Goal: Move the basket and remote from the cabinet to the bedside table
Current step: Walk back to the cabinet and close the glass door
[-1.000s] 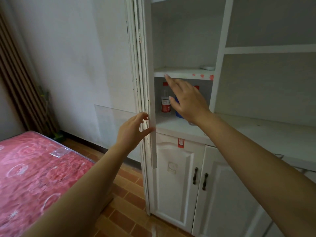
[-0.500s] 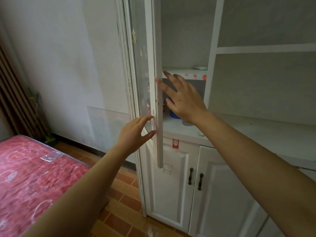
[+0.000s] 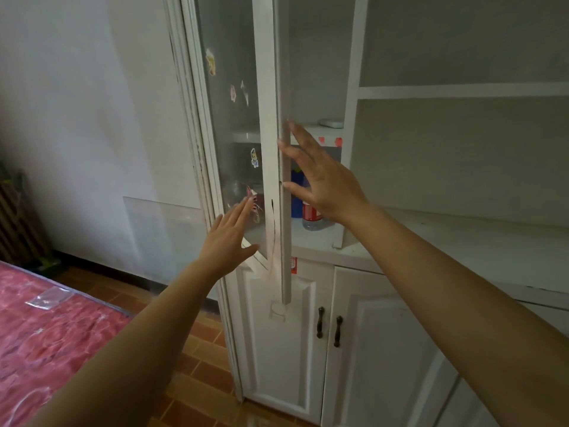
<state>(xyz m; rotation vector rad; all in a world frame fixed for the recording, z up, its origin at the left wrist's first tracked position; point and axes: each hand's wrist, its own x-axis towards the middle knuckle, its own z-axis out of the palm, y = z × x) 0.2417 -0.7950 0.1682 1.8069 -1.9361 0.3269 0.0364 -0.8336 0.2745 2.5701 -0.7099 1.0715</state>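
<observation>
A white cabinet (image 3: 400,90) fills the right half of the view. Its tall glass door (image 3: 271,143) stands partly swung across the left compartment. A small white remote (image 3: 331,123) lies on the upper shelf of that compartment. No basket shows in this view. My right hand (image 3: 320,177) is spread, its fingertips touching the door's inner edge. My left hand (image 3: 229,234) is flat and open against the outer side of the glass, lower down. Neither hand holds anything.
A clear bottle with a red label (image 3: 311,215) and a blue object (image 3: 297,192) stand on the lower shelf behind my right hand. Two lower cabinet doors with dark handles (image 3: 329,326) are closed. A red patterned mattress (image 3: 46,328) lies at lower left over brick-tile floor.
The glass door has swung from edge-on to partly across the compartment. My right hand moved onto its inner edge, and my left hand opened flat against the glass.
</observation>
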